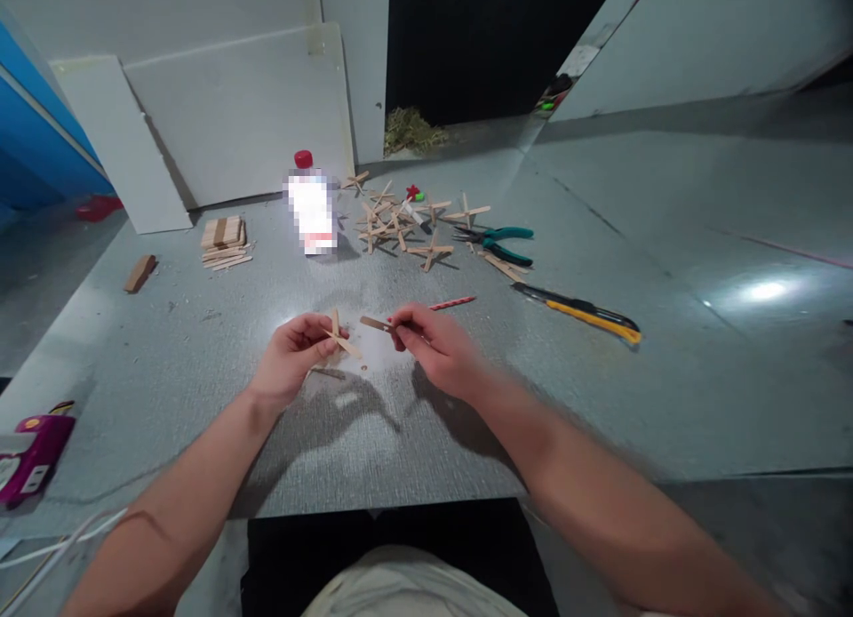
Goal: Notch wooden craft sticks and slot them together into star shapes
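Pinched in my left hand (pixel 299 350) are crossed wooden craft sticks (pixel 343 341), joined near their middles. My right hand (pixel 433 341) grips a single wooden craft stick (pixel 377 324), its free end pointing left toward the crossed sticks, with a gap between the two. Both hands hover a little above the grey table (pixel 373 466). A thin stick (pixel 326 373) shows just below my left hand. Beyond my right hand lies a red patterned pencil (pixel 454 303).
Several crossed-stick pieces (pixel 393 221) are heaped at the back, near a red-capped bottle (pixel 304 159). Bundled sticks (pixel 225 232) and a brown block (pixel 139 273) sit left. Green-handled pliers (pixel 503 235) and a yellow-black utility knife (pixel 579 313) lie right. A purple box (pixel 40 452) is front left.
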Demonstrator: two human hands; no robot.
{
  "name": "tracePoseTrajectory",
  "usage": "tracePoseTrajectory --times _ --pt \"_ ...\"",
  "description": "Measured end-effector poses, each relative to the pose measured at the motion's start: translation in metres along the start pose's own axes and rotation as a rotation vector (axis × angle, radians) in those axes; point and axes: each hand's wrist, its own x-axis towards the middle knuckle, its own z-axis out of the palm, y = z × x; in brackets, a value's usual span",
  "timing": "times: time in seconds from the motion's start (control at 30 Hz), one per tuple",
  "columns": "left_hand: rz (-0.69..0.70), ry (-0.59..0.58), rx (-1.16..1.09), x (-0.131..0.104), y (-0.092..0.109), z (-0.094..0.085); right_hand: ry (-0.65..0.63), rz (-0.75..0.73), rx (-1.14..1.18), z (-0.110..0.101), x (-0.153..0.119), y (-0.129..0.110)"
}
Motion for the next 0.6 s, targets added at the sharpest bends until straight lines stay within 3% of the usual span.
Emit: tracePoseTrajectory --times 0.3,0.6 --pt "-0.169 -0.047 -0.079 -0.002 -0.002 0.005 -0.099 -0.141 0.19 0.004 -0.007 -0.02" --pt "-0.202 -0.059 -0.102 -0.002 -0.005 0.005 -0.045 -0.187 0.129 0.005 -0.009 -0.026"
